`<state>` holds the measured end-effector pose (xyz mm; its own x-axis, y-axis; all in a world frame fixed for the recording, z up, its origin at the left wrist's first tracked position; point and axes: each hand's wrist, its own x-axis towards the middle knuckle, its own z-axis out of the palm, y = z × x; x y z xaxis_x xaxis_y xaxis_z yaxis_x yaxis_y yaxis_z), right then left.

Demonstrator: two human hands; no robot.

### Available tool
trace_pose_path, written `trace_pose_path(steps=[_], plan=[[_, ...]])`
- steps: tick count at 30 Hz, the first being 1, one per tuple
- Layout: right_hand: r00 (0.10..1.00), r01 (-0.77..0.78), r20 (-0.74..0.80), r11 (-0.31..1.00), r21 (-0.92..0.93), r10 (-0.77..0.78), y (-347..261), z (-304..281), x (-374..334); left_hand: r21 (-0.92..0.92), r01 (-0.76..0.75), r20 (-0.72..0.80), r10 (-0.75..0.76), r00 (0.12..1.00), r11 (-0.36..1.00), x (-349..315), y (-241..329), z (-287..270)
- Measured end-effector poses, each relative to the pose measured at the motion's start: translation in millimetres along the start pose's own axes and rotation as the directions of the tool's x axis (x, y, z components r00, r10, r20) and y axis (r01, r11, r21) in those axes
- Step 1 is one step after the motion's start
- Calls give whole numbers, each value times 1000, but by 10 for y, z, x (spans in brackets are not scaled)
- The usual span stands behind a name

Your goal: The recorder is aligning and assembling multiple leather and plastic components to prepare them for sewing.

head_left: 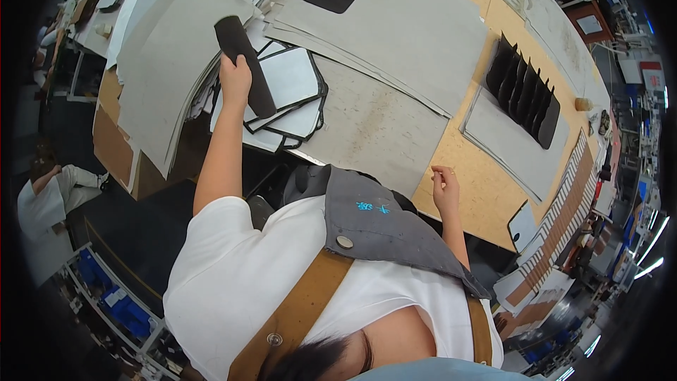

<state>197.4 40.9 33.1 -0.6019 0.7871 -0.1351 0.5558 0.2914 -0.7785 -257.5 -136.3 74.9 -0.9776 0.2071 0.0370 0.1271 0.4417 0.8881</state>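
Upper left of the frame: the left hand [235, 79] grips a dark curved panel [245, 63] above a stack of white, black-edged pieces [293, 95] on the workbench [486, 183]. At centre right, the right hand [444, 187] hovers empty, fingers loosely curled.

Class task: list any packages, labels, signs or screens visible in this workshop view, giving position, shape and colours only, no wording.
Embroidered label: on the grey apron bib, small turquoise stitching.
Sign: far right edge, small red and white panel, blurred.
No packages or screens can be made out.
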Motion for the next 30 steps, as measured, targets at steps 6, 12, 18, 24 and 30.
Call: trace_pose_path(steps=[6,12,18,24,30], plan=[[999,-35,-9,999,-19,35,-15,122,-81,-130,-604,497,579,646,786,-850,829,801],[970,-224,-137,960,-167,203,235,-50,-282,-123,-611,929,307,205,782,-1289,316,1788],[900,-409,-199,909,-82,387,248,-1,-636,478,-737,670,344,658,478,763,218,2620],[864,-497,-147,864,-86,482,41,203,-653,635,-651,721,-17,693,415,1376,246,2895],[865,-493,-206,850,-187,457,117,148,-498,658,-675,711,23,703,333,1318,256,2917]])
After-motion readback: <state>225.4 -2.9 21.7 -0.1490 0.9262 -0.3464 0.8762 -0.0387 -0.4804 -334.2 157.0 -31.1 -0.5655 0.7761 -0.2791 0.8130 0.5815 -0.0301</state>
